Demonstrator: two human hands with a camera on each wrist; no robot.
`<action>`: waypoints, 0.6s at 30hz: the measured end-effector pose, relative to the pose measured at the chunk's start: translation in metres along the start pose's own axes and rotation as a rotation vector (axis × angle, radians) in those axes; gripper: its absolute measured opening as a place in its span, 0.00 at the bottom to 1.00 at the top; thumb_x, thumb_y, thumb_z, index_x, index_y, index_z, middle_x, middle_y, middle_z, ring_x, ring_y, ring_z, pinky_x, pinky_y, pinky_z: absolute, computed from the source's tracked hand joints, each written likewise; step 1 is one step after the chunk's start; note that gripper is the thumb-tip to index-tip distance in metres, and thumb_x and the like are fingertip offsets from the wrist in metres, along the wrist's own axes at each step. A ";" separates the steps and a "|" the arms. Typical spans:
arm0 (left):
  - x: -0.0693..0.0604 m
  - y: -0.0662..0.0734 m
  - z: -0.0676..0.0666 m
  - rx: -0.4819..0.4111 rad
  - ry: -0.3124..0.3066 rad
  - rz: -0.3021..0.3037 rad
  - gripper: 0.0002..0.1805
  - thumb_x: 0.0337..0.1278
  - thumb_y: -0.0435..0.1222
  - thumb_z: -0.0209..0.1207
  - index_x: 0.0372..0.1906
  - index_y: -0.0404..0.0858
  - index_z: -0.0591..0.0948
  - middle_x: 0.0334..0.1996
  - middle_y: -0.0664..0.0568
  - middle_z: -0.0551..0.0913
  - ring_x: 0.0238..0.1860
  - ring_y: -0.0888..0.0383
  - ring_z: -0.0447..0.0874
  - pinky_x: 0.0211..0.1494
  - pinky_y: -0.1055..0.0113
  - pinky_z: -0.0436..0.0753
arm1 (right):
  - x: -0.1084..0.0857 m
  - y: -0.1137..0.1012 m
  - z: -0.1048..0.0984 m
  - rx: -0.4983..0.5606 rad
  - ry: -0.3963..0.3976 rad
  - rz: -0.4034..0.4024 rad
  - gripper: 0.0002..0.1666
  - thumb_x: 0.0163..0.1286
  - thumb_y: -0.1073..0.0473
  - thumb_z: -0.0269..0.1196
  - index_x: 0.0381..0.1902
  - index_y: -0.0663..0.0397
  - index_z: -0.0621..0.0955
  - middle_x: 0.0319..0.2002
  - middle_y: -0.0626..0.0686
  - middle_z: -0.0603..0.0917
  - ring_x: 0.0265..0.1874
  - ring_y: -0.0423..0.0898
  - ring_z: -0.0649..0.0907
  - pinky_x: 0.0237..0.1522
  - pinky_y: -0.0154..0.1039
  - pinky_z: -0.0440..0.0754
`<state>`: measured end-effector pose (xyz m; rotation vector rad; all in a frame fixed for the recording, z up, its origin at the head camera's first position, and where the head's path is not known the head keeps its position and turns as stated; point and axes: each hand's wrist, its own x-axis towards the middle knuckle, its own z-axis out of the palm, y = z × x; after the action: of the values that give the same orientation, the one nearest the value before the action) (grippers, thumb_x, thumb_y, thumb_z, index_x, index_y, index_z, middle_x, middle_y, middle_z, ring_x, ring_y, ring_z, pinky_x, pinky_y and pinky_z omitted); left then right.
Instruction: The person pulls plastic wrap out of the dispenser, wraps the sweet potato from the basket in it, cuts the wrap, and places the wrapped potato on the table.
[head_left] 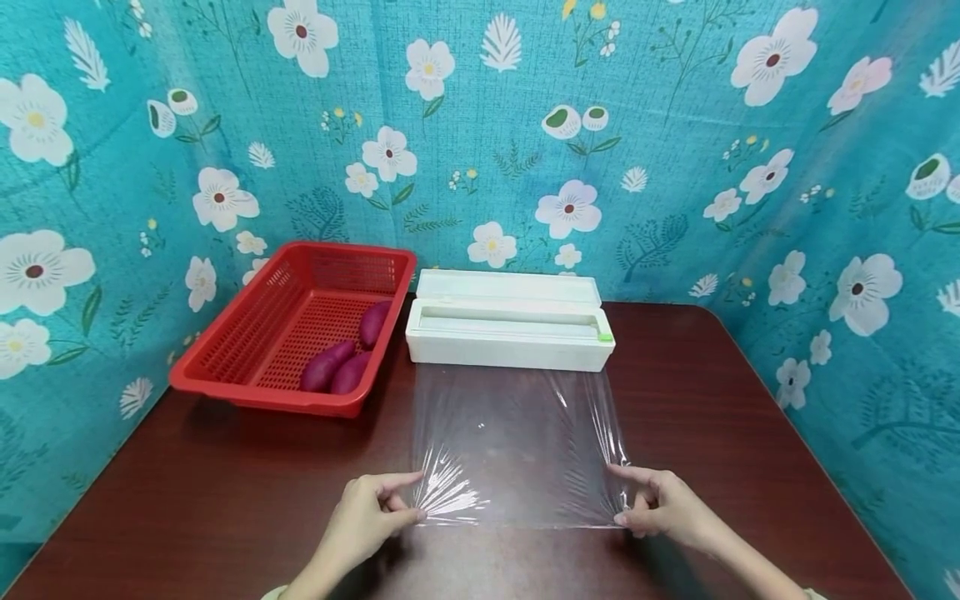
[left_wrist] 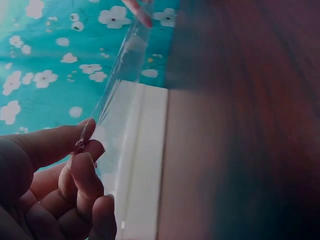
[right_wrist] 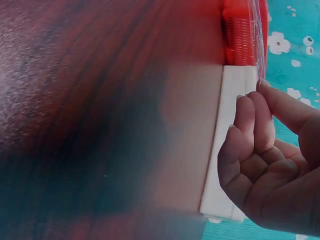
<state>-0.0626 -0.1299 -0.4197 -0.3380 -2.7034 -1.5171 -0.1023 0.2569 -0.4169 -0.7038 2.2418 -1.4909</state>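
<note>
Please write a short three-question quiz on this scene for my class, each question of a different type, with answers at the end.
1. True or false: The lid of the white box is shut.

2. Count: How many purple items can be seen in the red basket?

3. Multiple choice: What do the left hand and right hand pinch between their fingers?
A) A strip of cloth
B) A sheet of clear film
C) The handle of a knife

Key:
1. False; the lid stands open at the back.
2. Three.
3. B.
</note>
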 end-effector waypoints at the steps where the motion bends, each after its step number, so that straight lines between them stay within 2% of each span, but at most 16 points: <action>1: 0.000 -0.001 0.001 0.023 -0.005 -0.010 0.22 0.35 0.33 0.69 0.44 0.34 0.81 0.11 0.65 0.76 0.13 0.71 0.67 0.19 0.73 0.69 | 0.000 0.001 0.000 0.004 -0.003 -0.006 0.37 0.53 0.68 0.64 0.55 0.85 0.61 0.10 0.54 0.71 0.14 0.36 0.74 0.14 0.37 0.74; 5: 0.002 -0.005 0.002 0.101 -0.047 -0.046 0.26 0.35 0.34 0.69 0.48 0.36 0.80 0.09 0.66 0.73 0.10 0.70 0.66 0.17 0.72 0.68 | 0.002 0.009 0.005 -0.023 0.009 -0.021 0.37 0.52 0.70 0.65 0.54 0.85 0.60 0.09 0.58 0.69 0.12 0.38 0.75 0.12 0.39 0.75; 8: 0.005 -0.006 0.001 0.145 -0.074 -0.046 0.30 0.34 0.35 0.69 0.52 0.36 0.77 0.09 0.66 0.72 0.09 0.70 0.66 0.13 0.71 0.66 | 0.004 0.011 0.008 -0.074 0.018 0.036 0.43 0.51 0.67 0.66 0.59 0.79 0.57 0.08 0.54 0.71 0.11 0.39 0.75 0.12 0.37 0.74; 11: 0.010 -0.007 0.000 0.178 -0.111 -0.041 0.34 0.33 0.35 0.70 0.55 0.36 0.74 0.09 0.67 0.72 0.08 0.68 0.67 0.12 0.71 0.65 | 0.008 0.009 0.009 -0.105 0.003 0.123 0.52 0.50 0.65 0.68 0.66 0.68 0.50 0.10 0.51 0.74 0.11 0.41 0.75 0.13 0.37 0.74; 14: 0.015 -0.011 -0.001 0.172 -0.172 -0.047 0.37 0.33 0.35 0.70 0.57 0.35 0.72 0.09 0.66 0.72 0.08 0.67 0.69 0.12 0.70 0.67 | 0.013 0.008 0.009 -0.110 -0.020 0.180 0.57 0.48 0.65 0.68 0.68 0.62 0.46 0.11 0.51 0.74 0.11 0.44 0.75 0.14 0.39 0.75; 18: 0.021 -0.017 0.000 0.141 -0.247 -0.069 0.40 0.32 0.34 0.70 0.59 0.31 0.69 0.09 0.63 0.73 0.08 0.65 0.70 0.12 0.68 0.69 | 0.019 0.010 0.011 -0.121 -0.043 0.225 0.59 0.46 0.65 0.70 0.68 0.64 0.46 0.11 0.52 0.75 0.11 0.46 0.76 0.14 0.40 0.76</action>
<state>-0.0862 -0.1350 -0.4310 -0.4601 -3.0218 -1.3724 -0.1141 0.2413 -0.4310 -0.4922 2.3067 -1.2314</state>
